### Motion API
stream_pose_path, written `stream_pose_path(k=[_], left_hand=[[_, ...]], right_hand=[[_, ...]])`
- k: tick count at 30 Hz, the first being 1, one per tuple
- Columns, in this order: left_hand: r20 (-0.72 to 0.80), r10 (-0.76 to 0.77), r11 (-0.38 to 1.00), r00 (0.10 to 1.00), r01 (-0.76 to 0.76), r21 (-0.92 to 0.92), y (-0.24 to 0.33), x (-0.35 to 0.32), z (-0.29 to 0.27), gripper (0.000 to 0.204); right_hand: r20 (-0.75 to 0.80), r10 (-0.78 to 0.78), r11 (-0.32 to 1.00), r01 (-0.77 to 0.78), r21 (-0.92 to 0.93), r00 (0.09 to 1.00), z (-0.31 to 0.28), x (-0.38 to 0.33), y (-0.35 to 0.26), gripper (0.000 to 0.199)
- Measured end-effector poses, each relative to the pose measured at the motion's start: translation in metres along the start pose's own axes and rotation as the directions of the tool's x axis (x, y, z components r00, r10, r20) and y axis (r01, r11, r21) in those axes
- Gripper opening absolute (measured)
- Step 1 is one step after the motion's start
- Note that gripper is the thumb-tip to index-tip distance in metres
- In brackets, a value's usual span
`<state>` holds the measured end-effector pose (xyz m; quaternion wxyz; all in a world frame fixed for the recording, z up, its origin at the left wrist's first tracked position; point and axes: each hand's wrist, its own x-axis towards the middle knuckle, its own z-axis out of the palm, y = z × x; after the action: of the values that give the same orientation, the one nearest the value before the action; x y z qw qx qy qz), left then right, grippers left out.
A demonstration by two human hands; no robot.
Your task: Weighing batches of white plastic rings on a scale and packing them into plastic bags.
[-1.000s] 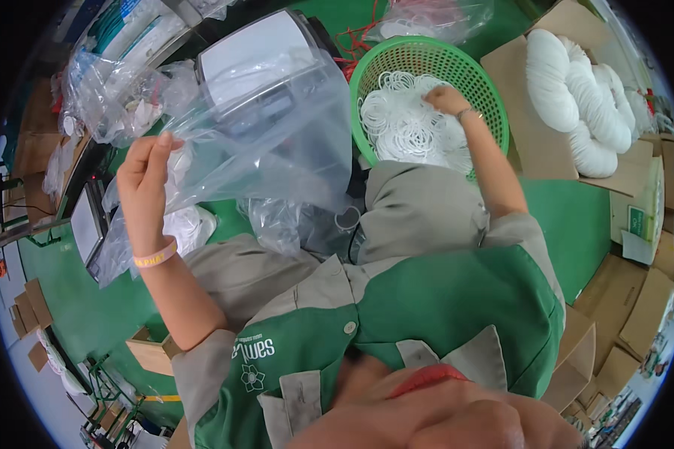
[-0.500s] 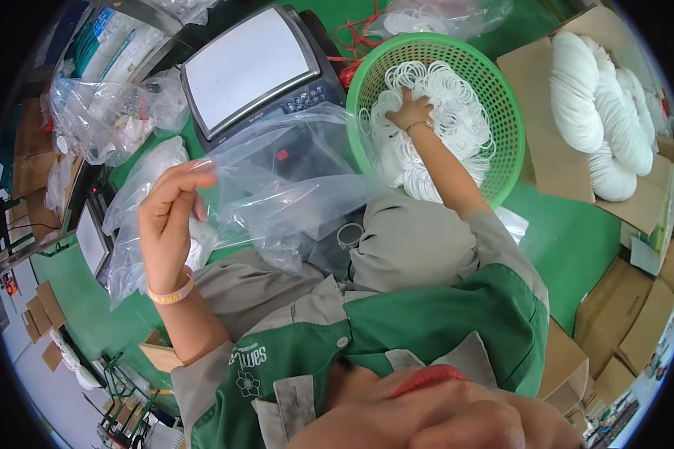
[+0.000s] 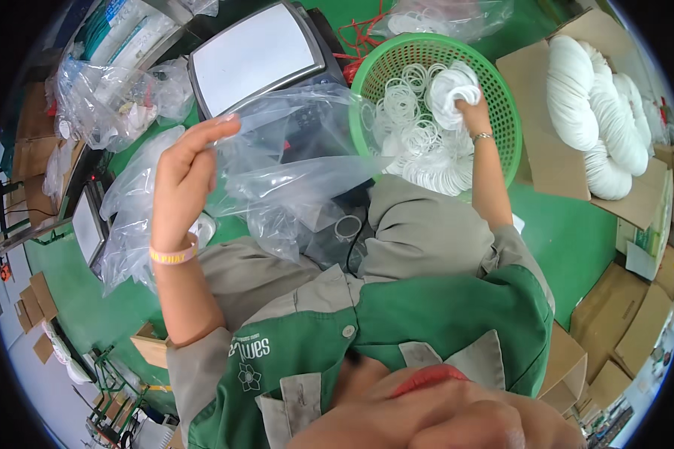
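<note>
My left hand [image 3: 189, 166] is raised at the left, its fingers closed on the edge of a clear plastic bag [image 3: 284, 183]. The bag spreads from there over my lap toward the basket. A green perforated plastic basket [image 3: 511, 135] stands in front of me to the right, with many loose white rings [image 3: 408, 142] inside. Over the basket's right half, my right hand [image 3: 475, 117] is closed round a thick bunch of white rings [image 3: 451, 96]. The fingers on the bunch's far side are partly hidden.
A scale [image 3: 251, 63] with a pale flat plate stands left of the basket. At the right, an open cardboard box [image 3: 550, 150] holds bundles of white rings [image 3: 574, 97]. Crumpled clear bags [image 3: 101, 112] lie at the far left, and red string [image 3: 356, 45] lies behind the basket.
My right hand, spread on the rings before, has moved right and now holds a bunch of them. My left hand has shifted slightly right and up with the bag.
</note>
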<state>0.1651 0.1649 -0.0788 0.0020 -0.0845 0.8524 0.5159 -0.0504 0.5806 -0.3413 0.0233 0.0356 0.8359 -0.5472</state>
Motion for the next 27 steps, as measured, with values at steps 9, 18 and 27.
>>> stream_pose_path(k=[9, 18, 27], left_hand=[[0.165, -0.099, 0.948, 0.981, 0.144, -0.285, 0.003, 0.035, 0.038, 0.051], [0.257, 0.166, 0.873, 0.952, -0.021, -0.487, 0.021, 0.032, 0.080, 0.076], [0.290, 0.132, 0.662, 0.948, 0.134, -0.737, 0.030, 0.019, 0.069, 0.072]], right_hand=[[0.117, -0.139, 0.883, 0.069, 0.465, 0.983, -0.046, 0.010, -0.083, 0.040], [0.866, -0.111, 0.976, -0.113, 0.189, 0.488, 0.085, -0.082, -0.217, 0.039], [0.914, 0.074, 0.836, 0.475, -0.275, 0.398, 0.128, -0.073, -0.228, 0.045]])
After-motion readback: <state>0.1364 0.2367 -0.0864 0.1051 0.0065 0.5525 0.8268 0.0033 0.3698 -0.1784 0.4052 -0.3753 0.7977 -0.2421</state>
